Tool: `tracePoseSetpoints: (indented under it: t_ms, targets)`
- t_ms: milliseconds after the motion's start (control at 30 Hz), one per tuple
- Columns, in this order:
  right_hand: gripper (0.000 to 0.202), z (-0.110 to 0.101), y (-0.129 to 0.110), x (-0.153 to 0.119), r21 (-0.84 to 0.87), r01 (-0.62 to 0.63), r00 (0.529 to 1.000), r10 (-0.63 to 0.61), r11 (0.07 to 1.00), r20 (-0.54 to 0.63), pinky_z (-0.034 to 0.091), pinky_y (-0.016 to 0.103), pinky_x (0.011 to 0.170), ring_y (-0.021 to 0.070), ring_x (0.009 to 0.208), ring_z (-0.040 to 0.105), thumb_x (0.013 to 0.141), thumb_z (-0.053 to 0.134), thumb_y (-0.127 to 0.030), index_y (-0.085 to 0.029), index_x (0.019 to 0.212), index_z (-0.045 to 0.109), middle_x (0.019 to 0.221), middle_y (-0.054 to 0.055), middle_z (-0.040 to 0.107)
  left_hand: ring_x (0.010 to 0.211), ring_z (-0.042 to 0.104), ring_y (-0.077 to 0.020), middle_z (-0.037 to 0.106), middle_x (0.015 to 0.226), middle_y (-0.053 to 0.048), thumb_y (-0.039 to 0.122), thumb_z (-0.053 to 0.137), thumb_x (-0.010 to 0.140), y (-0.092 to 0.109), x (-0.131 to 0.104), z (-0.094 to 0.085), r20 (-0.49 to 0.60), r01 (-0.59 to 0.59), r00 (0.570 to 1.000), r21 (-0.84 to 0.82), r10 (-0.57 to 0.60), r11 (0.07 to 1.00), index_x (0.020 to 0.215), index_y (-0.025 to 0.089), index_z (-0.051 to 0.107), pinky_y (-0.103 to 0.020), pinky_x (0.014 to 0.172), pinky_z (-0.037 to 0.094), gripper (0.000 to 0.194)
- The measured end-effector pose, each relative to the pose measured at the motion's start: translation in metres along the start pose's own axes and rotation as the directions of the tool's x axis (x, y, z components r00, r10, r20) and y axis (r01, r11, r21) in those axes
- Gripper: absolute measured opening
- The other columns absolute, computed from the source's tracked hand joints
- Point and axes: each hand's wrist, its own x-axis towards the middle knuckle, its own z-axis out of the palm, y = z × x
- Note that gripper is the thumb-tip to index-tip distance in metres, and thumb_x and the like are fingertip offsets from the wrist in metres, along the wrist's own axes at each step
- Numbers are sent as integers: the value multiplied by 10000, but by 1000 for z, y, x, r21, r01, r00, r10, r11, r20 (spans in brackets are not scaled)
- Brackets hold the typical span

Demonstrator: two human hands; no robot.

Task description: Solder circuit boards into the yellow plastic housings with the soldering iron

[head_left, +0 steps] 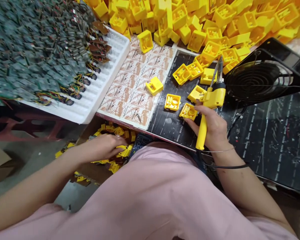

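My right hand [213,126] is closed round a yellow soldering gun [202,131], whose metal tip points away from me. A fingertip of that hand reaches a small open yellow plastic housing [188,111] with parts inside. Beside it sits another open housing [172,102], and a third housing [197,94] lies just behind, perforated side up. Low on the left, my left hand [107,145] is over a cardboard box [86,133] of yellow pieces. Its fingers are closed at a yellow plastic housing [125,151], partly hidden by the hand.
A white foam tray [90,111] at left bears a heap of wired green circuit boards [35,50]. Yellow housings [165,20] are piled along the back. A black fan [255,76] stands at right on the black mat [270,143]. One housing [154,86] lies on printed sheets [130,93].
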Motion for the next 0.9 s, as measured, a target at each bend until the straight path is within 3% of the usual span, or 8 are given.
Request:
tracePoseSetpoints:
  t_ms: [67, 167, 233, 333, 533, 700, 800, 900]
  targets:
    - [303, 1, 1, -1, 11, -7, 1000, 7, 1000, 4, 624, 314, 726, 222, 820, 808, 1080, 725, -403, -230, 1307, 627, 1027, 78, 829, 768, 791, -151, 842, 912, -35, 230, 473, 1147, 5, 41, -14, -104, -160, 981, 60, 165, 985, 1058, 199, 816, -223, 716, 586, 356]
    - [325, 2, 2, -4, 27, -26, 1000, 25, 999, 18, 627, 326, 712, 241, 855, 818, 1073, 727, -426, -242, 1320, 622, 1062, 77, 830, 1303, 753, -336, 781, 1403, -154, 203, 520, 1096, -3, 111, -41, -350, -71, 920, 300, 178, 951, 1387, 206, 761, -500, 1103, 616, 378]
    - [338, 2, 2, -5, 35, -46, 999, 45, 998, 22, 640, 338, 740, 254, 896, 825, 1063, 737, -423, -253, 1332, 623, 1090, 78, 829, 1498, 620, -396, 630, 1629, -159, 216, 643, 1014, -15, 149, -56, -291, 42, 956, 247, 33, 968, 1528, 233, 669, -612, 1259, 508, 515]
    - [369, 1, 2, -7, 76, -72, 997, 70, 995, 36, 654, 361, 822, 267, 967, 821, 1054, 748, -419, -262, 1364, 623, 1116, 77, 825, 1395, 690, -395, 678, 1555, -128, 287, 687, 958, -29, 179, -66, -130, 76, 990, 117, -61, 990, 1501, 232, 675, -598, 1223, 544, 546]
    - [469, -1, 3, -8, 155, -75, 995, 64, 985, 75, 633, 368, 863, 262, 971, 781, 1013, 807, -390, -278, 1429, 623, 1099, 58, 806, 1029, 805, -219, 797, 1222, -97, 452, 483, 1048, -28, 165, -48, -195, 15, 971, -533, -140, 846, 1656, 247, 449, -364, 867, 666, 642]
    - [393, -1, 3, -8, 162, -85, 992, 69, 983, 103, 632, 356, 864, 257, 974, 788, 1030, 782, -347, -276, 1390, 642, 1011, 36, 789, 1402, 676, -294, 760, 1416, -95, 370, 396, 1080, -34, 144, -42, -336, 157, 924, -98, -182, 983, 1451, 249, 658, -582, 1237, 533, 470]
    - [368, -3, 2, -5, 141, -74, 993, 60, 987, 101, 623, 351, 816, 252, 933, 787, 1033, 783, -360, -269, 1356, 630, 987, 25, 786, 1424, 658, -276, 687, 1545, -93, 397, 320, 1126, -29, 133, -42, -351, 199, 917, -13, -191, 980, 1474, 258, 653, -541, 1244, 535, 502]
    - [429, -5, -1, 2, 146, -53, 993, 36, 988, 115, 627, 363, 848, 264, 975, 782, 1012, 811, -384, -264, 1373, 610, 1029, 38, 789, 1457, 628, -355, 625, 1614, -145, 562, 474, 1094, -12, 128, -38, -357, 210, 919, 77, -170, 975, 1562, 220, 610, -562, 1231, 534, 596]
